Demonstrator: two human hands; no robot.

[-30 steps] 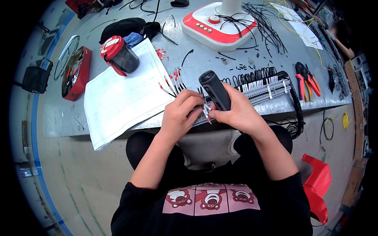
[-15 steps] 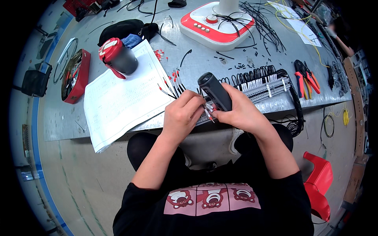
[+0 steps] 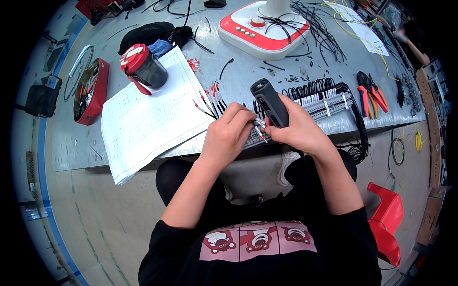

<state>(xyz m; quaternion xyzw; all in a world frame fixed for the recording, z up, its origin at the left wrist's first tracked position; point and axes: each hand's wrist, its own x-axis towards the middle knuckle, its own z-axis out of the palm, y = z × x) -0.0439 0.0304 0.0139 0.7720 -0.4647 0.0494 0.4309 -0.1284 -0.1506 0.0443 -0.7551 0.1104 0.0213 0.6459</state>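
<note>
My right hand [image 3: 301, 127] is wrapped round a dark grey, stick-shaped electric screwdriver [image 3: 270, 104], tilted, its lower end hidden by my fingers. Close beside it, the fingers of my left hand [image 3: 228, 129] pinch wires with white sleeves and red tips [image 3: 260, 133]. Both hands are over the near end of a long terminal block strip [image 3: 329, 106] at the table's front edge. Black wires loop along the strip's far side. Left of my left hand, several black wires with red ends [image 3: 217, 97] stick up over the paper's edge.
Printed sheets [image 3: 148, 119] overhang the front edge, with a red-lidded dark cup [image 3: 148, 69] on them. A red tool box [image 3: 93, 90] lies far left. Wire pliers [image 3: 371, 95] lie right; behind stands a red and white base [image 3: 262, 35]. A red stool [image 3: 385, 219] is on the floor.
Both hands have shifted slightly to the right along the strip. The screwdriver has moved right and up with my right hand, and the pinched wires have moved right too.
</note>
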